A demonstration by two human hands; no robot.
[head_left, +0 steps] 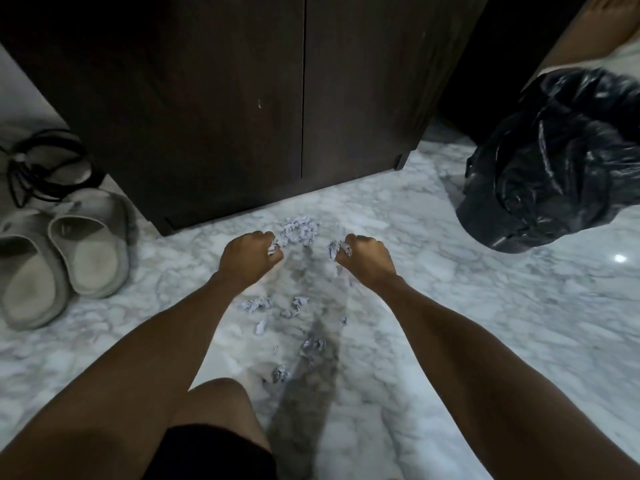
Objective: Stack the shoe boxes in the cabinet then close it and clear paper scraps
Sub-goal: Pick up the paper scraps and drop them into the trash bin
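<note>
While paper scraps (pixel 300 230) trail lengthwise from cabinet (pixel 242 98) toward the knee, scraps are clenched in left hand (pixel 249 258) and right hand (pixel 363 259).

Dim light here, my arms throw a long grey shadow (pixel 304 386) back from my left hand (pixel 247 259), glare spot (pixel 620 258) far right of it, edges bowed and soft

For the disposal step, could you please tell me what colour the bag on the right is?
The bag is glossy black, seen clearly in the head view.
</note>
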